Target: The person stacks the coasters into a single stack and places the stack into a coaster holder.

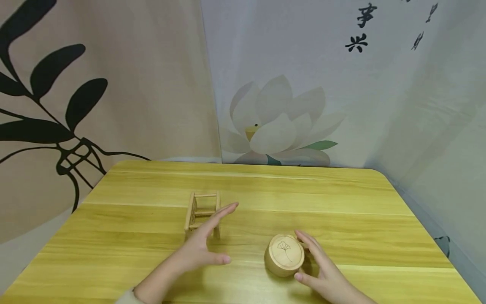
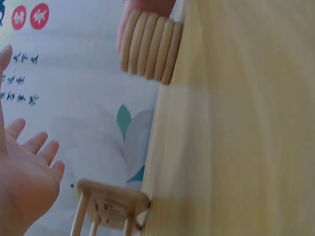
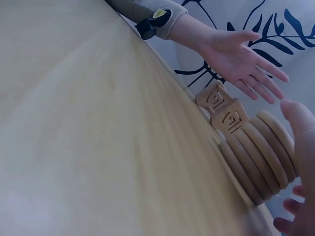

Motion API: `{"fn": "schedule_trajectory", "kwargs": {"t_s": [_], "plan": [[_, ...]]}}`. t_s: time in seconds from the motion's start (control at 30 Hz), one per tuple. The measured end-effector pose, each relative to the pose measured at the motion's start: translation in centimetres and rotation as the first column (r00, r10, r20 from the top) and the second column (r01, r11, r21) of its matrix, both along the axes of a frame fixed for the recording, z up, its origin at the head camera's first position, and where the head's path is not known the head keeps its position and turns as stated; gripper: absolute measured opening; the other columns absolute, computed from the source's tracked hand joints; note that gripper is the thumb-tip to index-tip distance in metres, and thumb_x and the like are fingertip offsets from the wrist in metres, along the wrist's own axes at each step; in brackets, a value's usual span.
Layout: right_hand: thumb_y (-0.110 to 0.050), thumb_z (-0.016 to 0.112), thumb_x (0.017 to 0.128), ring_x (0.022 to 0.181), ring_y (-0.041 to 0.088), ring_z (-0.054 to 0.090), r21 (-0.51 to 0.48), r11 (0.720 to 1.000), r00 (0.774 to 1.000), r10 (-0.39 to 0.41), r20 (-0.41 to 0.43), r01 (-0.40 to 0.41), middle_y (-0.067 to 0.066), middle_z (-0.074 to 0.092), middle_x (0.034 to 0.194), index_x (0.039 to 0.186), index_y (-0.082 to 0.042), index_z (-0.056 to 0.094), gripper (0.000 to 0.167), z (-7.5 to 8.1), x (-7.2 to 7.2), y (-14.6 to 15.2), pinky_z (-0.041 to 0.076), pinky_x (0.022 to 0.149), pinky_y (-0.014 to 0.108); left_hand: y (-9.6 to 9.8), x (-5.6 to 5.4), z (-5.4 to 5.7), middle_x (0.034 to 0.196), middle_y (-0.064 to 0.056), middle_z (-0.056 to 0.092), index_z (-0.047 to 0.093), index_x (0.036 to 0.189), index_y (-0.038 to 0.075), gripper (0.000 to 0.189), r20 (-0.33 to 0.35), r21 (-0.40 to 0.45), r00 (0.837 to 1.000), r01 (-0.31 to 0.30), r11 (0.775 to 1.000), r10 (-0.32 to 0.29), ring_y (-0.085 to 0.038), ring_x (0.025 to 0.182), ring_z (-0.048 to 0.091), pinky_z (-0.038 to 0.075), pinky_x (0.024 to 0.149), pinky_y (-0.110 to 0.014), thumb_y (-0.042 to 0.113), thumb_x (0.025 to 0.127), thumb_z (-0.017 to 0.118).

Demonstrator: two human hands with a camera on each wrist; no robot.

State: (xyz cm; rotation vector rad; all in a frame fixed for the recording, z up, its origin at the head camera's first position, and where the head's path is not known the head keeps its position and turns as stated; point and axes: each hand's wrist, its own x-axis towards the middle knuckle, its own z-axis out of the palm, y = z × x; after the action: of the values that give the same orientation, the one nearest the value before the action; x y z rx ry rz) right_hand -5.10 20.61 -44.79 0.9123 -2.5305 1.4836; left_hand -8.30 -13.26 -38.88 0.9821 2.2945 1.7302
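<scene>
A stack of round wooden coasters, the top one engraved with a ginkgo leaf, stands on the table. The right hand is cupped beside the stack's right side, its thumb and index fingertips right at the edge; a gap shows between palm and wood. Farther left stands a small wooden rack with rails and carved end panels. Held in the air just in front of the rack, the left hand has straight fingers and a spread thumb, and overlaps the rack's near corner in the head view. Nothing lies in that hand.
The wooden table has rounded far corners. Behind it hangs a pale cloth backdrop printed with a lotus, leaves and dark characters. A small black device is worn at the left wrist, by the sleeve.
</scene>
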Motion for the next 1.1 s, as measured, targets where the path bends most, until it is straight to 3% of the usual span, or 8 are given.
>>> {"fn": "schedule_trajectory", "kwargs": {"t_s": [0.1, 0.2, 0.33, 0.43, 0.53, 0.67, 0.97, 1.1], "plan": [[-0.011, 0.077, 0.079, 0.135, 0.015, 0.028, 0.004, 1.000, 1.000, -0.001, 0.005, 0.001, 0.016, 0.027, 0.152, 0.152, -0.009, 0.022, 0.092, -0.1, 0.2, 0.0, 0.029, 0.092, 0.071, 0.6, 0.2, -0.3, 0.157, 0.006, 0.020, 0.024, 0.153, 0.027, 0.096, 0.007, 0.010, 1.000, 0.018, 1.000, -0.018, -0.036, 0.141, 0.013, 0.010, 0.092, -0.080, 0.047, 0.076, 0.077], [-0.012, 0.076, 0.080, 0.136, 0.008, 0.024, 0.023, 1.000, 1.000, -0.012, 0.019, 0.012, 0.015, 0.026, 0.152, 0.153, -0.011, 0.021, 0.092, -0.2, 0.5, 0.0, 0.033, 0.101, 0.051, 1.2, 0.3, -0.5, 0.157, 0.006, 0.020, 0.025, 0.153, 0.026, 0.095, 0.020, 0.018, 0.999, 0.037, 0.999, -0.037, -0.034, 0.141, 0.014, 0.010, 0.094, -0.078, 0.042, 0.077, 0.078], [-0.012, 0.075, 0.082, 0.135, 0.008, 0.026, 0.028, 1.000, 1.000, -0.003, 0.014, 0.003, 0.019, 0.025, 0.152, 0.153, -0.012, 0.018, 0.092, -0.4, 0.6, -0.1, 0.032, 0.102, 0.027, 2.1, 0.5, -0.9, 0.156, 0.005, 0.023, 0.027, 0.152, 0.027, 0.093, 0.030, 0.006, 0.999, 0.030, 1.000, -0.030, -0.032, 0.141, 0.016, 0.011, 0.098, -0.075, 0.030, 0.076, 0.079], [-0.012, 0.074, 0.083, 0.136, 0.009, 0.026, 0.015, 1.000, 1.000, 0.007, 0.014, -0.007, 0.023, 0.023, 0.151, 0.154, -0.012, 0.016, 0.092, -0.5, 0.6, -0.3, 0.030, 0.104, 0.025, 2.7, 0.5, -1.3, 0.155, 0.005, 0.026, 0.029, 0.152, 0.028, 0.092, 0.027, -0.007, 0.999, 0.016, 1.000, -0.016, -0.032, 0.140, 0.019, 0.013, 0.098, -0.075, 0.023, 0.075, 0.079], [-0.012, 0.074, 0.084, 0.138, 0.006, 0.019, 0.002, 1.000, 1.000, 0.004, 0.028, -0.004, 0.024, 0.020, 0.152, 0.154, -0.011, 0.015, 0.091, -0.7, 0.7, -0.4, 0.021, 0.104, 0.019, 3.3, 0.5, -1.8, 0.154, 0.007, 0.026, 0.030, 0.151, 0.031, 0.090, 0.038, -0.007, 0.999, 0.009, 1.000, -0.009, -0.032, 0.140, 0.020, 0.015, 0.098, -0.074, 0.022, 0.075, 0.078], [-0.011, 0.073, 0.085, 0.138, 0.005, 0.017, -0.032, 0.999, 0.999, 0.010, 0.032, -0.009, 0.024, 0.019, 0.153, 0.153, -0.008, 0.016, 0.089, -1.0, 0.8, -0.6, 0.014, 0.102, 0.016, 4.0, 0.6, -2.4, 0.153, 0.010, 0.028, 0.032, 0.149, 0.036, 0.086, 0.088, -0.003, 0.996, 0.007, 1.000, -0.006, -0.029, 0.140, 0.022, 0.015, 0.099, -0.073, 0.022, 0.077, 0.077], [-0.007, 0.069, 0.087, 0.137, 0.007, 0.022, -0.097, 0.995, 0.999, 0.028, 0.035, -0.025, 0.027, 0.018, 0.151, 0.153, -0.004, 0.014, 0.086, -1.5, 0.6, -1.0, 0.018, 0.104, 0.016, 5.7, 0.7, -4.1, 0.151, 0.004, 0.032, 0.033, 0.147, 0.034, 0.077, 0.158, 0.000, 0.987, 0.029, 1.000, -0.029, -0.031, 0.136, 0.027, 0.021, 0.103, -0.066, 0.021, 0.083, 0.073], [-0.007, 0.067, 0.089, 0.138, 0.018, 0.022, -0.102, 0.994, 0.998, 0.035, 0.055, -0.029, 0.028, 0.016, 0.152, 0.154, -0.008, 0.013, 0.085, -1.5, 0.7, -1.1, 0.018, 0.103, 0.018, 6.3, 0.9, -4.5, 0.150, 0.003, 0.034, 0.035, 0.148, 0.028, 0.075, 0.174, -0.006, 0.984, 0.024, 1.000, -0.023, -0.033, 0.134, 0.030, 0.023, 0.105, -0.062, 0.023, 0.084, 0.073]]}}
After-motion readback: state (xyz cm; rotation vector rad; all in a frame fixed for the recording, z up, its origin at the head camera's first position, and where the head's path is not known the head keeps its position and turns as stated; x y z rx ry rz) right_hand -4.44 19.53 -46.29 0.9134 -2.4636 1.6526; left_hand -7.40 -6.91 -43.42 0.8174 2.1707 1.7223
